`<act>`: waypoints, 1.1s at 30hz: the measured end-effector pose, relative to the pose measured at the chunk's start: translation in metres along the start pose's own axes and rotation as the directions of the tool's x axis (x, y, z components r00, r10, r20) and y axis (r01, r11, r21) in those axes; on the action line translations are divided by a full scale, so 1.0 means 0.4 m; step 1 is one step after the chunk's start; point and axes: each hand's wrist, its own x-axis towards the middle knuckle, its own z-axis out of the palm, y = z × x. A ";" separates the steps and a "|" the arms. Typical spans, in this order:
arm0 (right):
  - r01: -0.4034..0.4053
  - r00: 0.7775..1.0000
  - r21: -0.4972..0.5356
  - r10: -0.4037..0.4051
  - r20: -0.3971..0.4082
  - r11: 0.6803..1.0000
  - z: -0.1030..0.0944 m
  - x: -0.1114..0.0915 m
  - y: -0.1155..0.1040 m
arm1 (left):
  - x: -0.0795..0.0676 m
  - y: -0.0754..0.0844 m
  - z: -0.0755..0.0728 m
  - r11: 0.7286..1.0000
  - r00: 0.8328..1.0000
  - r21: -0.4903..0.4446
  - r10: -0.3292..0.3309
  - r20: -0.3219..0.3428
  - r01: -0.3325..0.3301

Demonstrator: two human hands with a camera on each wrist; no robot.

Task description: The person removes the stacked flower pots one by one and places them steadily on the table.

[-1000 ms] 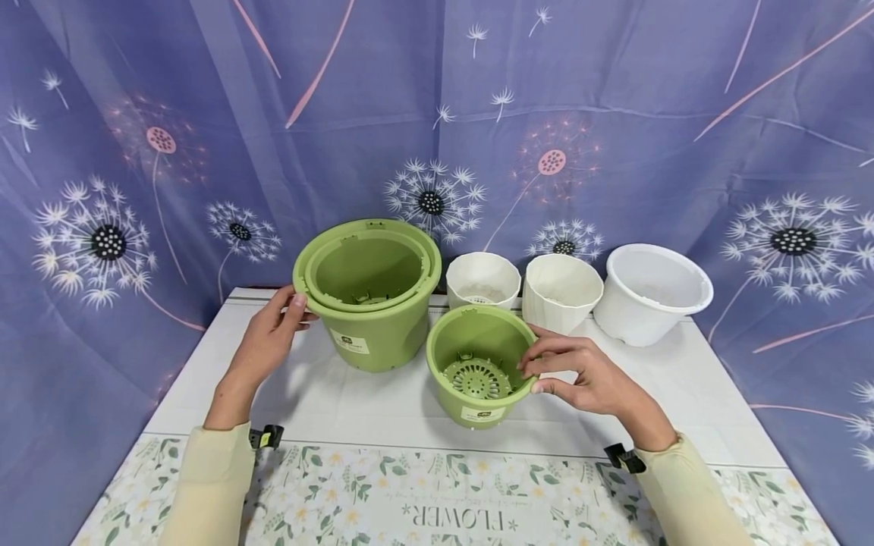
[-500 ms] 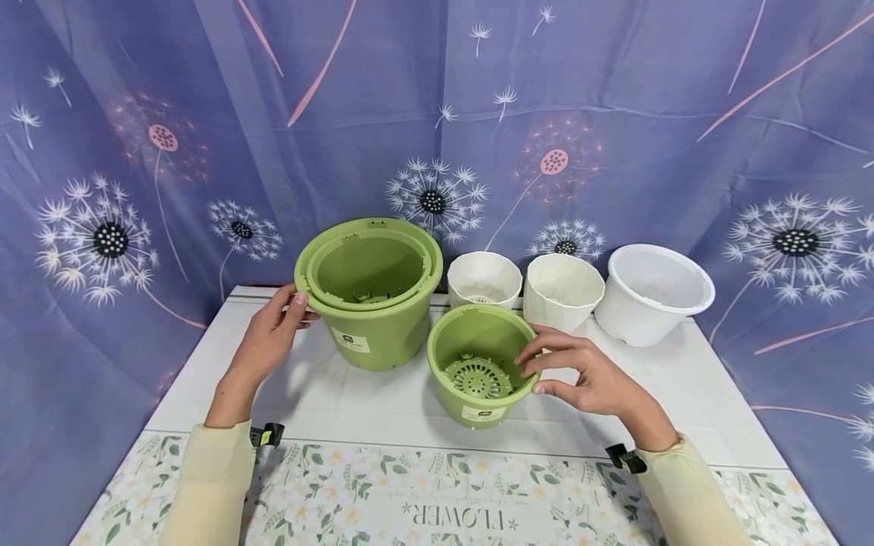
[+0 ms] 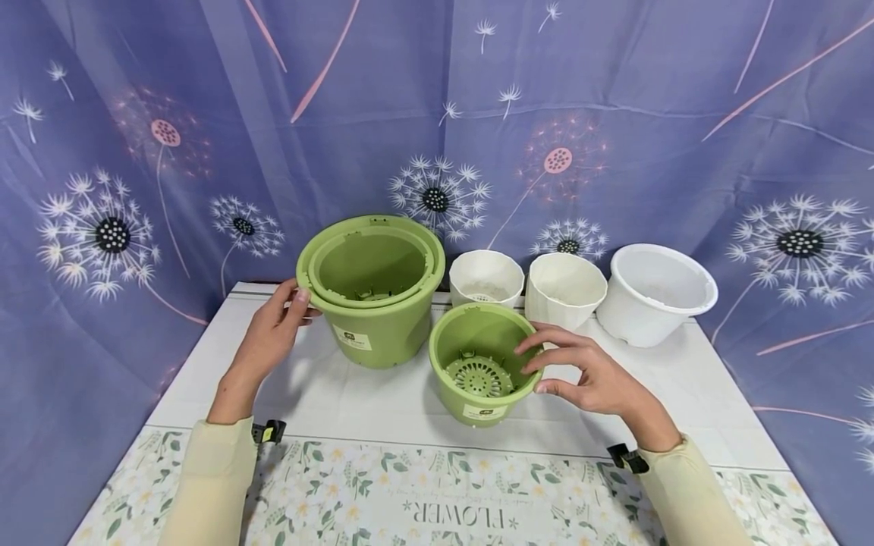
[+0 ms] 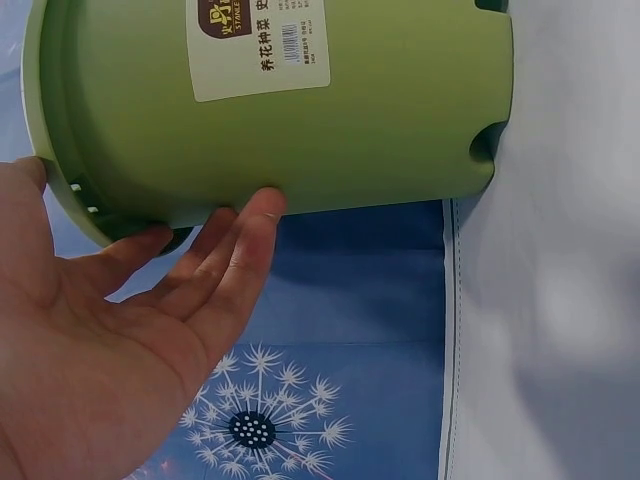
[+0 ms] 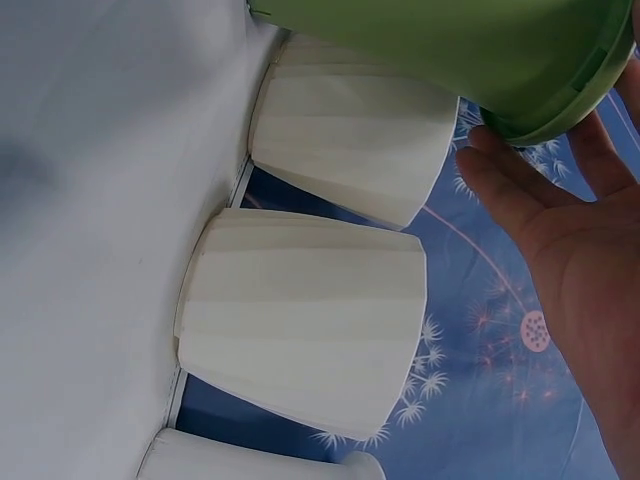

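A large green flower pot (image 3: 392,334) stands upright at the left of the table, with a smaller green pot (image 3: 374,262) nested inside it. My left hand (image 3: 268,341) holds the large pot's left rim, thumb on top and fingers beneath the edge. In the left wrist view, the fingertips (image 4: 268,202) touch its outer wall near a white label (image 4: 260,45). The small green flower pot (image 3: 478,406), with a slotted bottom, stands nearer to me. My right hand (image 3: 580,371) holds its right rim, fingers over the inside and thumb outside.
Behind the small green pot stand two cream faceted pots (image 3: 486,279) (image 3: 564,292) and a white round pot (image 3: 649,311). A blue dandelion curtain (image 3: 437,114) hangs close behind the table. The front carries a floral cloth (image 3: 328,493).
The fingers of my right hand have lifted and spread slightly at the small pot's rim. The pots and my left hand keep their places; the head view has shifted a little.
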 end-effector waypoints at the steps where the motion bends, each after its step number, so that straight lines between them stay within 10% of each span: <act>1: -0.003 1.000 -0.002 0.003 -0.001 1.000 -0.001 0.000 -0.001 | 0.000 0.001 0.000 1.000 1.000 -0.002 -0.002 0.001 0.002; 33: 0.058 0.994 -0.091 -0.066 -0.088 0.994 -0.002 0.022 -0.027 | 0.000 0.005 -0.001 1.000 1.000 -0.002 -0.012 0.002 0.012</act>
